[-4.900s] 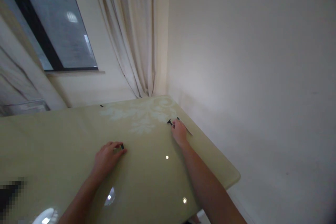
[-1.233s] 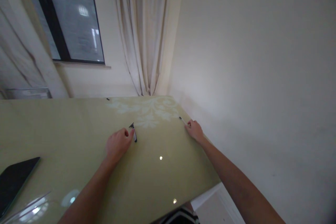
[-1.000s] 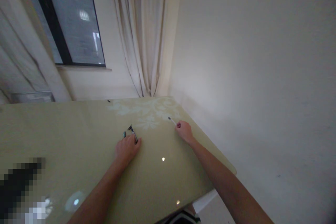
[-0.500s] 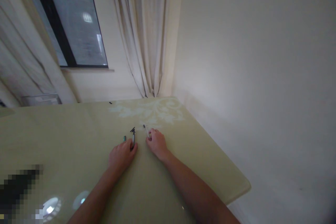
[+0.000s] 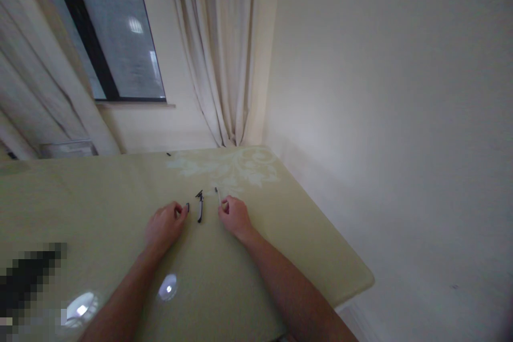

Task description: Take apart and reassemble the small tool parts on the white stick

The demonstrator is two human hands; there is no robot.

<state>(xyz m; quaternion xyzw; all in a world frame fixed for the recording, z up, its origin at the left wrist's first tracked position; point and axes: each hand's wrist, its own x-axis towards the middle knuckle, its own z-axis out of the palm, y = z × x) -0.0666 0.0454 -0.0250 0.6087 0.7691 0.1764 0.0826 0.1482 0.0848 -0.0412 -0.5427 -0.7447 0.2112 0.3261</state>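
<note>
On the table (image 5: 224,288) lies a razor (image 5: 200,208) with a T-shaped dark head and a grey and black handle, between my two hands. To its left, my left hand (image 5: 165,227) is closed, its fingertips on a small dark stick-like piece (image 5: 188,207), mostly covered. My right hand (image 5: 235,218) grips a thin white stick with a dark tip (image 5: 218,195); its lower end is hidden in the fingers. The exact kind of these two small things is too small to tell.
A small black piece (image 5: 169,154) rests near the table's far edge. Beyond are curtains (image 5: 224,64) and a window (image 5: 120,26). A bare wall (image 5: 380,117) runs along the right. A pixelated dark shape (image 5: 28,278) covers the lower left.
My left hand has let go of the razor and moved left to the small dark piece. The razor now lies free on the table. My right hand still holds the white stick.
</note>
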